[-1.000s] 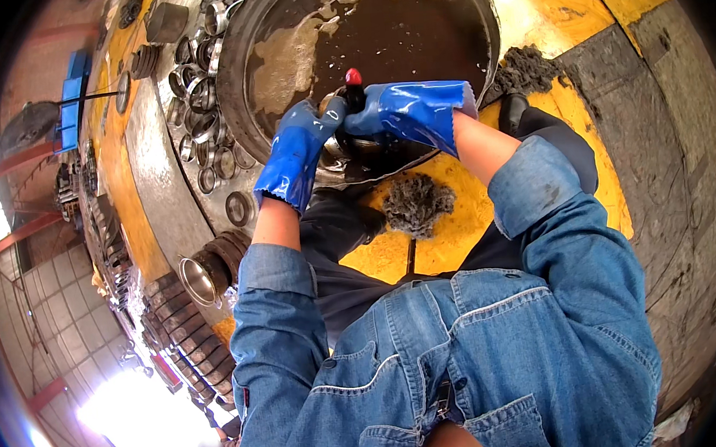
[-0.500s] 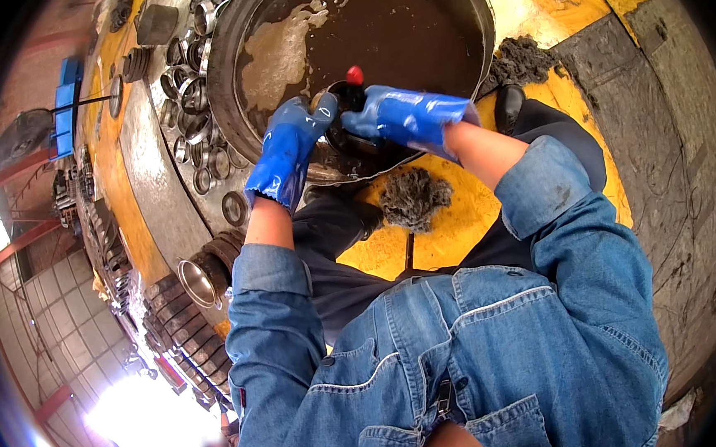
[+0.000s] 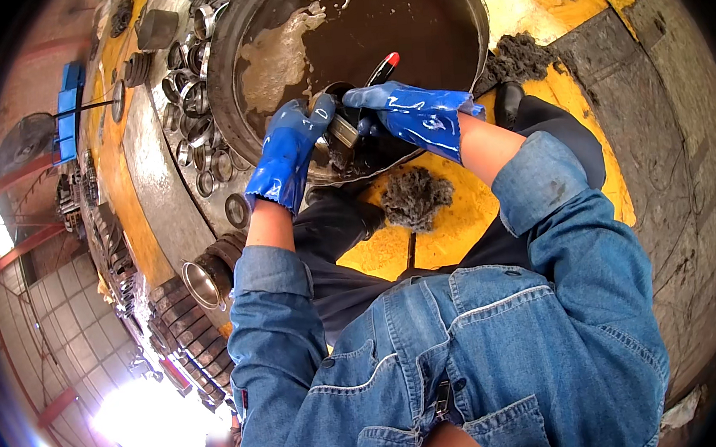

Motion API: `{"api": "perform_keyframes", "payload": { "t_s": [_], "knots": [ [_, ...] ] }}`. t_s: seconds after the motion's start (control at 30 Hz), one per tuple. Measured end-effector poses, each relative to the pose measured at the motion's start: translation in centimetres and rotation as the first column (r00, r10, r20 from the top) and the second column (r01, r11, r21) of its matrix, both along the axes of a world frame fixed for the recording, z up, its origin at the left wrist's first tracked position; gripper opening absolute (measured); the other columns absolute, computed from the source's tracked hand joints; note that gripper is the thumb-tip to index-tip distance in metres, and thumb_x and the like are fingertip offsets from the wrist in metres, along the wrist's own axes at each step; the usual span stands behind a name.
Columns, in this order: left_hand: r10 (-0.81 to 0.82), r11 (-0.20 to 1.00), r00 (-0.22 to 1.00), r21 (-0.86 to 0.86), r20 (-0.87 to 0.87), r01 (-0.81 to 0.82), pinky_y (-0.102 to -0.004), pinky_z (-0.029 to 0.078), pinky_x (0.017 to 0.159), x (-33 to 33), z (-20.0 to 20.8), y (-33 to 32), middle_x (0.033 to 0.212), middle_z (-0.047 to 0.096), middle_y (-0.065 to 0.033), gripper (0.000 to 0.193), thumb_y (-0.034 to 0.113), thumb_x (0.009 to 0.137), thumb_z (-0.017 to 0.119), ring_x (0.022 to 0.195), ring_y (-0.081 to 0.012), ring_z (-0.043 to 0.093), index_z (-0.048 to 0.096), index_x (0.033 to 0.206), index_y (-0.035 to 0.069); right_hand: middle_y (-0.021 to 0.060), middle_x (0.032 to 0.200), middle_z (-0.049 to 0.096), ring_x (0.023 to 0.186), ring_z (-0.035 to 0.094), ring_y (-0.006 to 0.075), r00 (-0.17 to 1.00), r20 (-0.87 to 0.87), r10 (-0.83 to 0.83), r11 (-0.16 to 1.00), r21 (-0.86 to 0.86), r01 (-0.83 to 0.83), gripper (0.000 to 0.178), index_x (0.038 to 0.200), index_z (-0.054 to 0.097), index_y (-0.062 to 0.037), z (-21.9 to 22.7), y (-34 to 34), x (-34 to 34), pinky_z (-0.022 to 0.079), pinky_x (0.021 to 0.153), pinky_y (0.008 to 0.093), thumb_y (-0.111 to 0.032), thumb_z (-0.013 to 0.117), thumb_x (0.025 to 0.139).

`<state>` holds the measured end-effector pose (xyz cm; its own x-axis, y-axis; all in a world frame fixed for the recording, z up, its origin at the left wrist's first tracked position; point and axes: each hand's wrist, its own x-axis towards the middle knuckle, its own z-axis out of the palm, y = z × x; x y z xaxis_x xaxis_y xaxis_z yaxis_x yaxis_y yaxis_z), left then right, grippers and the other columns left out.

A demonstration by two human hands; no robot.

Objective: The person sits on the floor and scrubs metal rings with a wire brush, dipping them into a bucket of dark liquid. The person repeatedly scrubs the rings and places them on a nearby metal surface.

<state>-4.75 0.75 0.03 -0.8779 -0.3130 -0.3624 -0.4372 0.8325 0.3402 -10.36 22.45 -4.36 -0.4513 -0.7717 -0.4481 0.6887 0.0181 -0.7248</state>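
A: Since the earlier frame both gloved hands have been drawn slightly nearer the body — the metal part (image 3: 341, 130) is now held at the near rim of the tub (image 3: 228, 91) of brown liquid.

B: How is it gripped?

A: The left hand (image 3: 287, 154) is curled around the part; the right hand (image 3: 417, 115) is closed on a red-tipped brush (image 3: 382, 68).

B: What could be lost?

A: With wet gloves the part may be dropped into the murky liquid — or liquid splashed onto the yellow floor (image 3: 465, 208).
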Motion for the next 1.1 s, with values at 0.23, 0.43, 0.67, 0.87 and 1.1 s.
{"api": "perform_keyframes", "payload": {
  "t_s": [0.23, 0.43, 0.67, 0.87, 1.1],
  "knots": [
    [-0.014, 0.998, 0.989, -0.060, 0.147, 0.023, -0.0447, 0.052, 0.103, -0.5, 1.2, 0.1, 0.120, 0.072, -0.0312, 0.079, 0.063, 0.092, 0.064, 0.121, -0.0446, 0.066, 0.067, 0.127, -0.007, 0.0165, 0.081, 0.070, 0.081, 0.070, 0.0369, 0.486, -0.807, 0.336, 0.916, 0.401, 0.032, 0.045, 0.104, 0.074, -0.0043, 1.5, -1.0, 1.6, 0.054, 0.080, 0.0438, -0.047, 0.067, 0.092],
    [0.141, 0.979, 0.984, -0.133, -0.111, -0.155, -0.0487, 0.054, 0.098, 3.2, 1.1, 4.4, 0.117, 0.073, -0.0296, 0.070, 0.058, 0.093, 0.065, 0.112, -0.0448, 0.070, 0.068, 0.130, -0.001, 0.0071, 0.082, 0.073, 0.076, 0.069, 0.0198, 0.907, -0.375, 0.192, 0.963, 0.252, -0.100, 0.042, 0.100, 0.075, -0.0022, 4.1, 1.6, 0.7, 0.053, 0.075, 0.0346, -0.042, 0.062, 0.100],
    [0.076, 0.983, 0.997, -0.168, -0.019, -0.078, -0.0461, 0.053, 0.102, 1.8, 2.0, 4.3, 0.123, 0.072, -0.0289, 0.076, 0.060, 0.093, 0.066, 0.118, -0.0426, 0.069, 0.065, 0.136, -0.002, -0.0007, 0.072, 0.064, 0.059, 0.053, 0.0085, 0.987, 0.140, -0.080, 0.996, -0.023, 0.084, 0.028, 0.091, 0.073, -0.0098, -1.5, 0.4, 0.5, 0.043, 0.059, 0.0245, -0.032, 0.061, 0.103],
    [-0.141, 0.967, 0.987, 0.203, -0.074, 0.153, -0.0375, 0.056, 0.096, -1.2, 0.5, -3.9, 0.123, 0.074, -0.0196, 0.045, 0.031, 0.097, 0.069, 0.109, -0.0298, 0.072, 0.070, 0.123, -0.007, 0.0134, 0.081, 0.069, 0.075, 0.062, 0.0209, 0.882, -0.450, 0.140, 0.955, 0.298, 0.000, 0.038, 0.096, 0.072, 0.0012, 2.8, 0.9, 1.1, 0.047, 0.074, 0.0381, -0.036, 0.066, 0.094],
    [-0.118, 0.957, 0.990, 0.276, 0.072, 0.094, -0.0394, 0.055, 0.096, -2.6, 1.9, 0.2, 0.120, 0.073, -0.0246, 0.050, 0.039, 0.098, 0.065, 0.110, -0.0344, 0.071, 0.072, 0.123, -0.004, 0.0178, 0.081, 0.070, 0.074, 0.066, 0.0281, 0.658, -0.703, 0.268, 0.926, 0.377, 0.025, 0.039, 0.099, 0.072, -0.0004, -0.2, -1.2, 1.2, 0.050, 0.074, 0.0420, -0.038, 0.066, 0.092]
  ]
}}
